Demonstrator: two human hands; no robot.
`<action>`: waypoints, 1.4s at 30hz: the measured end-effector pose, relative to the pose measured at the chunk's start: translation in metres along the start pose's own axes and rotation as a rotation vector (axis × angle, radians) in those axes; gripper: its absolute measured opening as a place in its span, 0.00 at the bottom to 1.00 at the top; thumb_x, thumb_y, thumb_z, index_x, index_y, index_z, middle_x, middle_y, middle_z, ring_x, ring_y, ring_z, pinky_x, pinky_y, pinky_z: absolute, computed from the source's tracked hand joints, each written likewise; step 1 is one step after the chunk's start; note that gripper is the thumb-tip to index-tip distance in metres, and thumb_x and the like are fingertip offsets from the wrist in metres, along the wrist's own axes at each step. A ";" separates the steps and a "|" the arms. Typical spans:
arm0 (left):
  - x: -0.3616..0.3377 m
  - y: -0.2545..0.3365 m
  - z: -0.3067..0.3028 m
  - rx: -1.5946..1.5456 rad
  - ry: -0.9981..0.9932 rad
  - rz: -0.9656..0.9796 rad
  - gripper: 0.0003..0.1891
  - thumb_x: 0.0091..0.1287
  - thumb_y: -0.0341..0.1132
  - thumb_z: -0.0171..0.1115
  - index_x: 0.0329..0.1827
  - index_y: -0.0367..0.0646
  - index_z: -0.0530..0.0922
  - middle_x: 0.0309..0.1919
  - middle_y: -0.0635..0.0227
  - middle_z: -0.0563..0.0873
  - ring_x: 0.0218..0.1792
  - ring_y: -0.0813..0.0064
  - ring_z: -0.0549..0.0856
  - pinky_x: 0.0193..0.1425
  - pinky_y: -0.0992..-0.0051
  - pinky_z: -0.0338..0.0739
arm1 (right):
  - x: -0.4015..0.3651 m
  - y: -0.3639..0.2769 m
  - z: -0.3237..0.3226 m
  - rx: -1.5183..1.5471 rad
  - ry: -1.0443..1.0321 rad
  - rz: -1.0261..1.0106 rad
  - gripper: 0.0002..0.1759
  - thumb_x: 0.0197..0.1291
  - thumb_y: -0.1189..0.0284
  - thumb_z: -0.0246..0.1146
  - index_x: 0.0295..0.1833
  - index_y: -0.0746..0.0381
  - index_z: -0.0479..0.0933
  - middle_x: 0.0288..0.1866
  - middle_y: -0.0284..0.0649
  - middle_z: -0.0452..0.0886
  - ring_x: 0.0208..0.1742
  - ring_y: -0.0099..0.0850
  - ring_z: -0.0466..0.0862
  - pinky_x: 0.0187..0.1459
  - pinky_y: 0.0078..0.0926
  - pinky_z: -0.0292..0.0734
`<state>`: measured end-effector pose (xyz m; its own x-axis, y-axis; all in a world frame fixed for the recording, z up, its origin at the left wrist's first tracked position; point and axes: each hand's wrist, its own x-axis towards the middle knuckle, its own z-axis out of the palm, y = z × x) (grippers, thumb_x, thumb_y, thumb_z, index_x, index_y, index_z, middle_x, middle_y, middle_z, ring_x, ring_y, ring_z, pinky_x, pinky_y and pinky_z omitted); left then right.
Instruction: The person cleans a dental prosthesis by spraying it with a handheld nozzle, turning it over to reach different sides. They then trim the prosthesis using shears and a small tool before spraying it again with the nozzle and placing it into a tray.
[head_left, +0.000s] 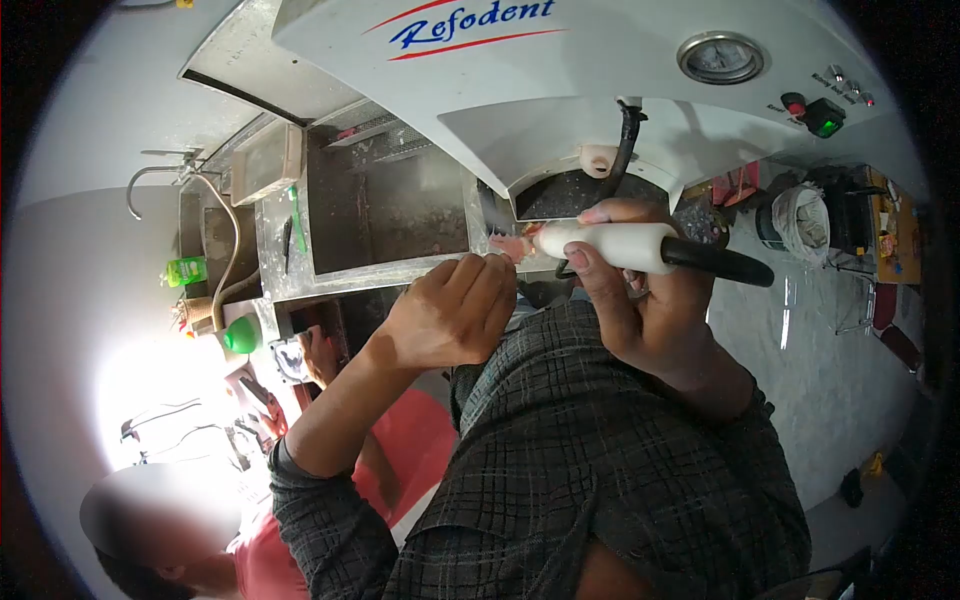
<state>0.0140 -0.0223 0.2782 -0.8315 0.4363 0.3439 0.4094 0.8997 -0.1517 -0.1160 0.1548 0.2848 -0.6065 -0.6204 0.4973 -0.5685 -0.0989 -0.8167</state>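
My right hand (655, 315) is closed round a thick white handpiece (620, 247), whose black hose (718, 260) leads out at the right. The nozzle end of the handpiece points left, at a small pink piece that looks like a denture (512, 245). My left hand (455, 310) pinches this piece between bent fingertips, which hide part of it. Both hands are close together in front of the opening of a white machine (590, 75) marked Refodent.
The machine carries a round gauge (720, 57) and a green-lit switch (825, 118). To the left are a dusty metal basin (395, 215), a tap (150, 172) and a green bottle (186, 271). A co-worker in a red shirt (410, 440) sits at lower left. A lined bin (800, 222) stands right.
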 end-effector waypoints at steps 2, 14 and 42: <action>-0.004 0.001 0.004 0.009 -0.014 0.017 0.11 0.44 0.28 0.63 0.32 0.32 0.81 0.34 0.60 0.83 0.32 0.71 0.83 0.30 0.79 0.78 | 0.002 -0.001 -0.003 -0.063 -0.021 -0.068 0.11 0.58 0.73 0.68 0.37 0.69 0.75 0.38 0.47 0.78 0.36 0.37 0.84 0.34 0.27 0.79; -0.020 0.004 -0.009 -0.136 -0.032 -0.308 0.08 0.52 0.27 0.65 0.35 0.32 0.81 0.36 0.59 0.82 0.34 0.67 0.83 0.35 0.73 0.80 | -0.001 0.009 -0.022 -0.033 0.222 -0.093 0.11 0.64 0.75 0.62 0.45 0.71 0.72 0.40 0.45 0.80 0.35 0.24 0.80 0.31 0.20 0.75; -0.175 -0.101 0.032 -2.070 0.847 -1.145 0.07 0.70 0.28 0.58 0.49 0.41 0.76 0.36 0.67 0.82 0.26 0.81 0.75 0.31 0.79 0.68 | 0.017 -0.034 0.169 -0.042 0.612 0.027 0.20 0.70 0.65 0.53 0.51 0.76 0.69 0.26 0.35 0.67 0.23 0.20 0.65 0.23 0.17 0.61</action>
<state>0.1063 -0.1888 0.2040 -0.8443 -0.5031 -0.1845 0.2340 -0.6558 0.7177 -0.0127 0.0161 0.2717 -0.8231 -0.0620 0.5644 -0.5622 -0.0509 -0.8254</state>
